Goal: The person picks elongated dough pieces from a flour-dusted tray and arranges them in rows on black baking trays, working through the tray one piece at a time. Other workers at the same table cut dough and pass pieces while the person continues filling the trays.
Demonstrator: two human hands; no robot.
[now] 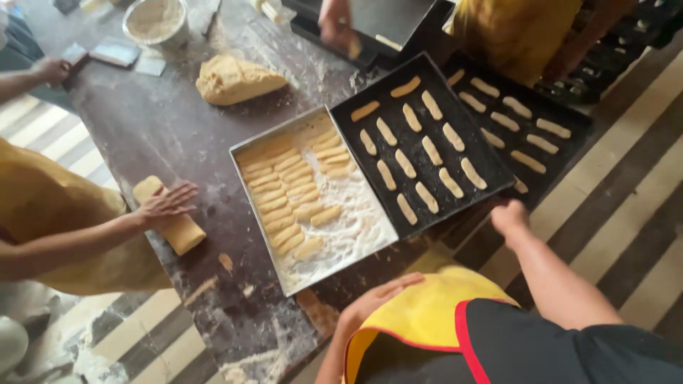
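My right hand (509, 215) is curled at the near right corner of a black baking tray (491, 146) and seems to grip its edge. The tray holds rows of pale dough sticks (430, 151). My left hand (377, 293) lies flat with nothing in it, between the dark table's near edge and my yellow apron (427, 313). Just ahead of that hand is a silver tray (284, 274) dusted with flour, with several cut dough sticks (284, 192) packed on its left side.
A second black tray (569, 114) of dough sticks lies to the right. On the left a co-worker's hand (167, 205) presses a dough log (181, 231). Farther back are a dough lump (235, 80), a flour bowl (155, 20), and another person's hand (334, 28) at a dark tray.
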